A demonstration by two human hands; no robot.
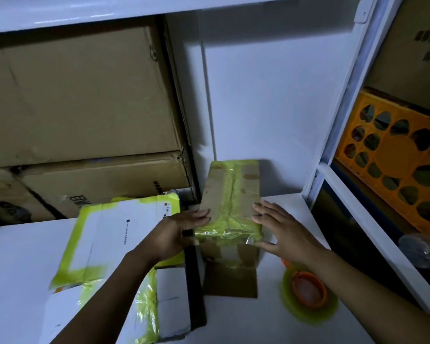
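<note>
Dim bluish light, soft motion blur, wide-angle bending at edges

The left hand [181,230] lies just left of centre, fingers straight and together, pointing to 2 o'clock. The right hand [282,230] faces it, fingers straight, pointing to 10 o'clock. The bare left forearm [114,289] enters from 7 o'clock, the bare right forearm [363,281] from 4 o'clock.

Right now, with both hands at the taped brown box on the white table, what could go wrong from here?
Slip: the left grip and right grip lie flat-fingered at the sides of the brown box, not curled round it, so its glossy tape may slide if lifted.
Knock: the right forearm passes close over the orange tape roll, so pulling back could sweep it along.
Snag: the open front flap may catch on the table.
</note>
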